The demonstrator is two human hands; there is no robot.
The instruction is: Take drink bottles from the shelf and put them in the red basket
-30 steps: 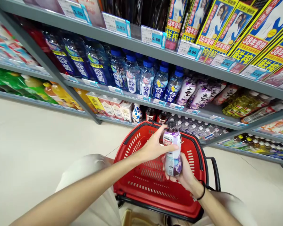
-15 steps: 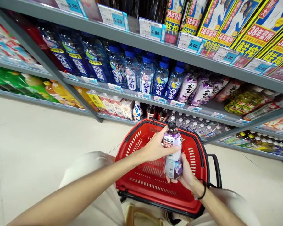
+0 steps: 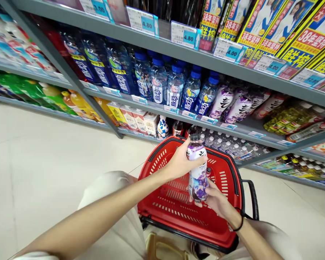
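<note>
I hold a purple-and-white drink bottle (image 3: 197, 169) with a dark cap upright over a red plastic shopping basket (image 3: 165, 213). My left hand (image 3: 180, 164) wraps round the bottle's upper part, thumb across the label. My right hand (image 3: 218, 202), with a black band on its wrist, cups the bottle's base from below. The basket's inside shows no goods where it is visible.
Grey store shelves (image 3: 178, 54) run across the back, stocked with blue-capped bottles (image 3: 176, 86), purple-white bottles (image 3: 227, 103), small water bottles (image 3: 227, 146), cartons (image 3: 135, 121) and orange drinks (image 3: 76, 104). Price tags line the shelf edges. Pale tiled floor (image 3: 43, 162) lies to the left.
The bottle has turned in my hands, its white printed panel rotating out of sight and the purple side now showing. My right hand slid lower under the base. The view shifted slightly right.
</note>
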